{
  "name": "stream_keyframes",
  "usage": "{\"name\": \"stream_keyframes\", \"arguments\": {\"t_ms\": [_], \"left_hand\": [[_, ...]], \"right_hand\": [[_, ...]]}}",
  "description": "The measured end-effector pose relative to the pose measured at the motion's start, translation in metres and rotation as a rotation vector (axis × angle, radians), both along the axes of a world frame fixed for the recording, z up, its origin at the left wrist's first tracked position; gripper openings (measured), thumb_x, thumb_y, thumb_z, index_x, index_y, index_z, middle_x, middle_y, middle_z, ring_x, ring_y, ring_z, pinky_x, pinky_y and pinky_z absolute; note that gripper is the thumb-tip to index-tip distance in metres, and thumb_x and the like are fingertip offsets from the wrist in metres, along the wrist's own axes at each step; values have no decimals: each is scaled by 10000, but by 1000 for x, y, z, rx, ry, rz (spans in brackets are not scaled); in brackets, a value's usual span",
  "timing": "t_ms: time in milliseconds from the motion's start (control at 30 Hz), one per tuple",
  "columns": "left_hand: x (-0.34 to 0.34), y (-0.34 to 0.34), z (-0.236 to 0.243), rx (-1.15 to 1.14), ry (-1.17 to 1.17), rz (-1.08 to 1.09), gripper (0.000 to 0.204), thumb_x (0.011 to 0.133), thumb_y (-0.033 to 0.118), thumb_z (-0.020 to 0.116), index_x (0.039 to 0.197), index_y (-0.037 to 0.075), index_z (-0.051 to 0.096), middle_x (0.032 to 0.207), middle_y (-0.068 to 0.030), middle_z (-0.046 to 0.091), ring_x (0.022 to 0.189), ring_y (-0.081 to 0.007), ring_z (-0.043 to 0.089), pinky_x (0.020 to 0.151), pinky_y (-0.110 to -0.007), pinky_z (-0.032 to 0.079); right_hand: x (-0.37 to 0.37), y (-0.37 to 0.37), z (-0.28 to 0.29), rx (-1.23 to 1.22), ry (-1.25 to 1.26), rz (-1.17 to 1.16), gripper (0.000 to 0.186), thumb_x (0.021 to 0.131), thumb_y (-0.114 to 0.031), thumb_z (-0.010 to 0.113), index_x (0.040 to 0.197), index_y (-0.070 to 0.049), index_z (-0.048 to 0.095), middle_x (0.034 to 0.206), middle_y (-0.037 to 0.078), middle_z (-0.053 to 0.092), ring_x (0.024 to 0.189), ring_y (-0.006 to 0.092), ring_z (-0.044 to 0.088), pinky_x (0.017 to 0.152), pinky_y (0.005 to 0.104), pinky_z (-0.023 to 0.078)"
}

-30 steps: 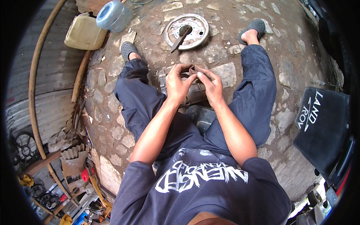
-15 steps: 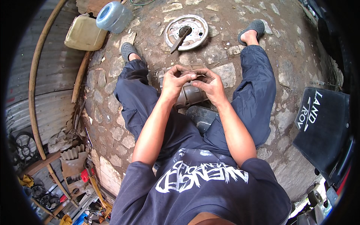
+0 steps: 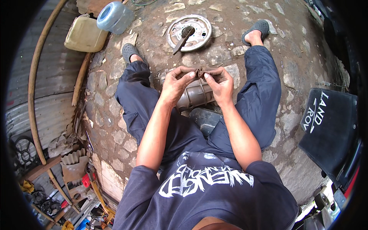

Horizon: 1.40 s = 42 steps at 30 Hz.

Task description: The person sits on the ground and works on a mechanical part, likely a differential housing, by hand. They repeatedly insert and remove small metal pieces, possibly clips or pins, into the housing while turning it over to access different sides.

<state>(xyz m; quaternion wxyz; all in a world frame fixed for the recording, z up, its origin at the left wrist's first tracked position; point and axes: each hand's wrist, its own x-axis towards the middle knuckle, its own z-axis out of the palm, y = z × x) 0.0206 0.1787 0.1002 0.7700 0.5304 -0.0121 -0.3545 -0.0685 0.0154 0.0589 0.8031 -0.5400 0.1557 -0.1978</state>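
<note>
A small, dark brown folded strip [image 3: 199, 73], like a bent piece of sandpaper or thin sheet, is pinched between my two hands. My left hand [image 3: 178, 85] grips one end with thumb and fingers. The other end is in the same kind of pinch in my right hand [image 3: 220, 85]. Its middle stands up in a crease between my thumbs. Just below the hands, between my legs, lies a ribbed grey metal housing [image 3: 196, 94]; my hands hide part of it. I cannot tell whether they touch it.
Beyond the housing lies a round steel wheel disc [image 3: 206, 37] with a dark flat bar [image 3: 183, 41] across it. A blue water jug [image 3: 115, 18] and a yellowish jerrycan [image 3: 85, 35] stand far left. A black mudflap [image 3: 326, 126] hangs at right. Stone paving [image 3: 264, 168] is uneven.
My hands have turned and spread slightly apart, so the brown strip now shows folded upward between the thumbs. More of the metal housing is visible beneath.
</note>
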Motion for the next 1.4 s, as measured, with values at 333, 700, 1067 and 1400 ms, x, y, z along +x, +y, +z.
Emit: {"name": "stream_keyframes", "arguments": {"t_ms": [333, 700, 1067, 1400], "left_hand": [[-5, -2, 2, 199, -213, 68, 282, 901, 33, 832, 1148, -14, 705, 1078, -94, 765, 1013, -148, 727, 955, -301, 576], [-11, -11, 14, 231, -401, -2, 416, 891, 17, 835, 1274, -41, 684, 1135, -123, 761, 1070, -169, 723, 949, -310, 601], [-10, -10, 7, 343, -408, 54, 216, 914, 39, 821, 1107, -31, 755, 1019, -78, 779, 945, -127, 731, 861, -276, 599], [-16, -19, 9, 568, -1145, 202, 150, 840, -15, 834, 953, 17, 741, 980, -105, 690, 840, -215, 731, 667, -307, 593]], "right_hand": [[2, 3, 11, 21, -37, -36, 195, 917, 56, 758, 1013, -11, 601, 1002, 77, 749, 948, 131, 727, 854, 282, 575], [-1, -3, 12, -225, 90, 68, 199, 912, -27, 818, 1087, 30, 742, 1067, 108, 789, 996, 165, 742, 901, 310, 598], [1, 5, 7, 35, 44, 56, 155, 924, -21, 802, 1051, 35, 734, 1061, 115, 781, 970, 151, 739, 888, 302, 596], [-3, 13, -1, -211, 72, -41, 195, 895, 6, 797, 1089, -7, 811, 1102, 103, 762, 1059, 165, 721, 903, 302, 575]]}}
